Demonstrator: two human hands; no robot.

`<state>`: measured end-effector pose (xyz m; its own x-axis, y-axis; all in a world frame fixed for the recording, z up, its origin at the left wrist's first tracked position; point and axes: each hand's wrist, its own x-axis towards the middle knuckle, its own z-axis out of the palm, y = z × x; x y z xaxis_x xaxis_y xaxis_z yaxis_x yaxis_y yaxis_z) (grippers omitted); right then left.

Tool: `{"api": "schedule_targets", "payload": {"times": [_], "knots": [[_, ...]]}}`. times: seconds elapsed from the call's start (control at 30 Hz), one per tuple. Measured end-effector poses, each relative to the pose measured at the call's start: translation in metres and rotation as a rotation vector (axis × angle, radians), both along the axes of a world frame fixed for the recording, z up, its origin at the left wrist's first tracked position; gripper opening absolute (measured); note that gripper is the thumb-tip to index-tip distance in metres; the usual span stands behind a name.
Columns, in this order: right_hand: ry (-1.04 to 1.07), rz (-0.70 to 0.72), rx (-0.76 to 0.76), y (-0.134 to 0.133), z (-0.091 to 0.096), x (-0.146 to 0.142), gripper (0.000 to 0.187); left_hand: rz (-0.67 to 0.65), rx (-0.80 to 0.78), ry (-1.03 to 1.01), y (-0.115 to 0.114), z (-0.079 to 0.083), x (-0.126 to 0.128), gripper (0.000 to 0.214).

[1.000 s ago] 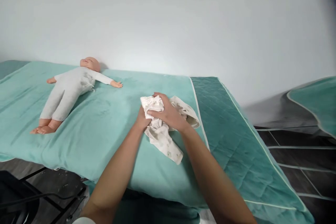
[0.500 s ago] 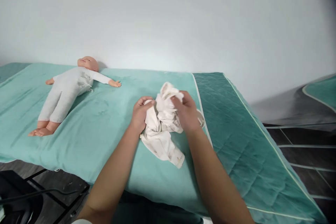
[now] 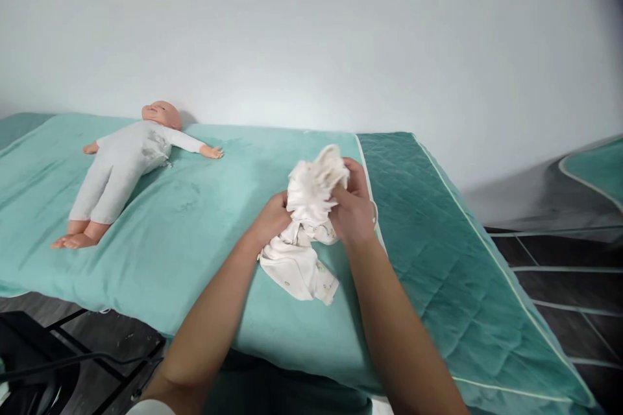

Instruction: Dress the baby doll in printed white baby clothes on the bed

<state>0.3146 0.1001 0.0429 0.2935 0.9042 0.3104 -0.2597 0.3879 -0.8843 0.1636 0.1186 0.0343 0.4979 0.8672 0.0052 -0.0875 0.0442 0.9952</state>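
A bunched white garment [image 3: 299,259] with small printed marks lies partly on the green bed cover, its upper part lifted and gathered between my hands. My left hand [image 3: 273,219] grips the gathered cloth from the left, its fingertips hidden behind the folds. On the other side, my right hand [image 3: 353,204] pinches the top of the bunch, thumb in front. A thin pale strap or loop shows just beyond my right wrist. Well to the left, a baby doll [image 3: 131,155] in a white body suit lies on its back, arms spread, touched by neither hand.
The light green cover [image 3: 204,207] spans most of the bed, with a darker quilted cover [image 3: 438,259] at the right. A white wall [image 3: 292,45] rises behind. Below left are a black object [image 3: 36,363] with a cable and a dark metal frame.
The upper part of the garment has been gathered tighter and raised a little. My left hand has shifted right, closer to my right hand. The doll lies as before.
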Motion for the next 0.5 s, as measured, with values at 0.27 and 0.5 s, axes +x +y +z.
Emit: {"api": "schedule_targets", "payload": {"times": [0.27, 0.5], "knots": [[-0.592, 0.211, 0.047, -0.007, 0.003, 0.003, 0.049, 0.334, 0.02, -0.105, 0.005, -0.007, -0.005, 0.027], [-0.598, -0.088, 0.069, -0.012, 0.001, -0.018, 0.05, 0.135, -0.125, -0.345, 0.002, -0.006, -0.003, 0.037]]}}
